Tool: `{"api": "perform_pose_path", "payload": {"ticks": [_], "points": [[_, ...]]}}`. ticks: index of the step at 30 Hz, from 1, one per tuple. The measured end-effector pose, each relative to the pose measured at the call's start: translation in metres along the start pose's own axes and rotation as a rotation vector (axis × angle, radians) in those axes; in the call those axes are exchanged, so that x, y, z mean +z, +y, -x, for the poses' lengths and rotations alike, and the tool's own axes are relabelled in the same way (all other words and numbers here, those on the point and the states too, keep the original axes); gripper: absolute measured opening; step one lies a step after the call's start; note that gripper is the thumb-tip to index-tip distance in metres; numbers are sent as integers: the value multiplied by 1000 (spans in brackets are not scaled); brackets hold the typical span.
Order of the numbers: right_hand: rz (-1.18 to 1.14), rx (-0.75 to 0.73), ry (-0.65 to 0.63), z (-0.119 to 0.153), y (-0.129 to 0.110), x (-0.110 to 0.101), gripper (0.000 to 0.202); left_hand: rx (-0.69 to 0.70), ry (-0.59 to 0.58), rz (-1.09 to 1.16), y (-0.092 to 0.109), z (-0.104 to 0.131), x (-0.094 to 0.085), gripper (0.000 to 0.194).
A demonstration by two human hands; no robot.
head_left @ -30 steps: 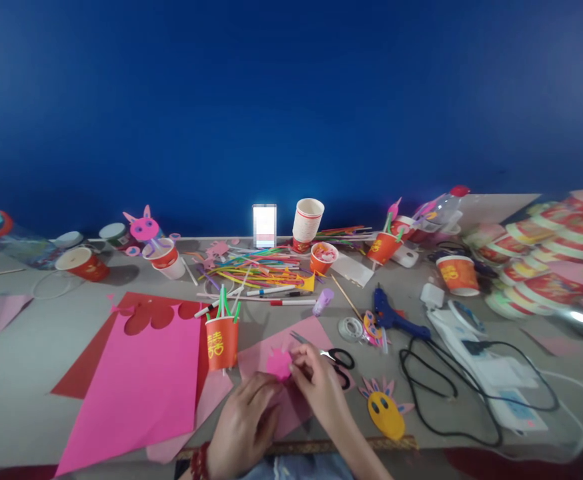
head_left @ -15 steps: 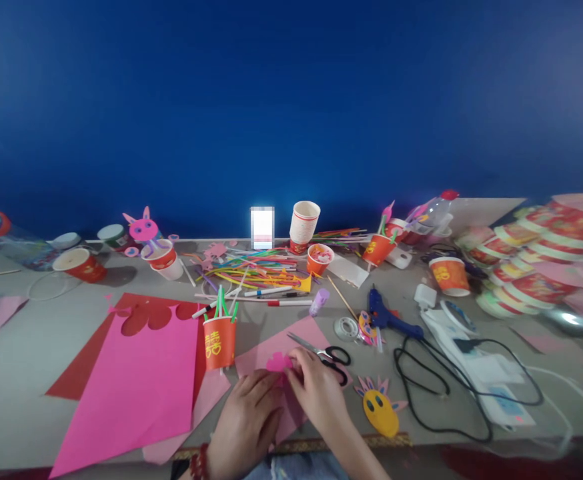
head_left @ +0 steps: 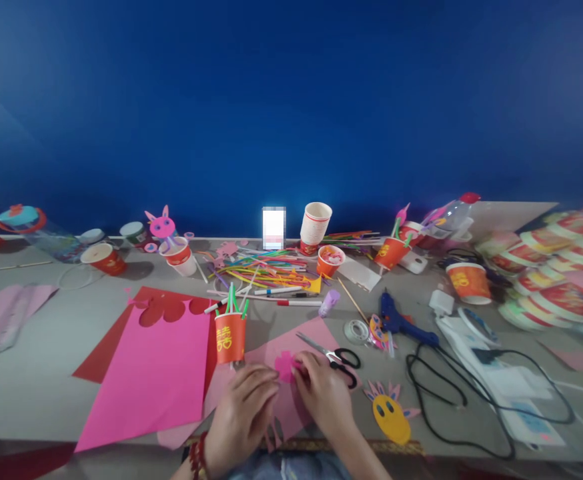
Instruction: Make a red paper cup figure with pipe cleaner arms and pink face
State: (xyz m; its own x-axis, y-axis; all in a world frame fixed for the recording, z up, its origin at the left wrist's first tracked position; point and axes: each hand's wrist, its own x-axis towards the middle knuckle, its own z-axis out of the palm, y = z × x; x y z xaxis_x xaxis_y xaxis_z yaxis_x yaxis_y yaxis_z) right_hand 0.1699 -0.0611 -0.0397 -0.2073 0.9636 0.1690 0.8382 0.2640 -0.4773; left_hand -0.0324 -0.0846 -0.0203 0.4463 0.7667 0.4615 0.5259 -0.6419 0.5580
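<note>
A small bright pink paper cutout (head_left: pixel 284 367) with a lobed outline sits over the pale pink sheet (head_left: pixel 316 331). My right hand (head_left: pixel 321 393) pinches its right edge between thumb and fingers. To the left, my left hand (head_left: pixel 244 410) is slightly apart from the cutout, fingers loosely curved and nothing visible in them. Scissors (head_left: pixel 329 355) with black handles lie just beyond my right hand. A red paper cup (head_left: pixel 230 339) with green pipe cleaners stands above my left hand. The yellow paper face (head_left: pixel 391 419) with pink spikes lies right of my right forearm.
Large pink paper (head_left: pixel 154 377) covers red paper on the left. Farther back are a pile of pipe cleaners (head_left: pixel 266 273), a glue stick (head_left: pixel 329 303) and stacked white cups (head_left: pixel 315 223). A blue glue gun (head_left: pixel 404 323), its black cord and a power strip (head_left: pixel 501 380) occupy the right.
My left hand has drawn back leftward from the pink cutout, uncovering more of it. My right hand keeps its pinch. The whole view has shifted, with table things appearing farther right.
</note>
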Motion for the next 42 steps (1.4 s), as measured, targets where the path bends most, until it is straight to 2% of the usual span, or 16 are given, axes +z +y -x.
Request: {"api": "perform_pose_path", "payload": {"ticks": [7,13,17,21,24,27,30,32,37,42], "points": [[33,-59,125,0,5,5,19,-60,272,-84,-26,8,-30,30],[-48,-132,167,0,6,4,24,-141,393,-204,-48,8,-54,25],[-92,-147,154,-1,6,3,21,-301,436,-361,-79,18,-78,16],[-115,-144,156,-1,7,4,19,-558,264,-488,-115,34,-91,31],[-121,-129,143,-1,8,4,19,-540,153,-499,-129,44,-86,35],[-113,-134,152,-1,7,4,19,-475,116,-484,-129,40,-81,32],[-94,-153,162,-2,6,3,19,-417,127,-435,-126,19,-86,29],[-83,-155,154,-3,5,2,20,-335,83,-446,-129,-4,-92,27],[-91,-136,149,-4,4,0,20,-229,-36,-473,-161,-59,-100,26],[-112,-121,148,-2,5,2,20,-135,-165,-472,-186,-86,-100,21]]}}
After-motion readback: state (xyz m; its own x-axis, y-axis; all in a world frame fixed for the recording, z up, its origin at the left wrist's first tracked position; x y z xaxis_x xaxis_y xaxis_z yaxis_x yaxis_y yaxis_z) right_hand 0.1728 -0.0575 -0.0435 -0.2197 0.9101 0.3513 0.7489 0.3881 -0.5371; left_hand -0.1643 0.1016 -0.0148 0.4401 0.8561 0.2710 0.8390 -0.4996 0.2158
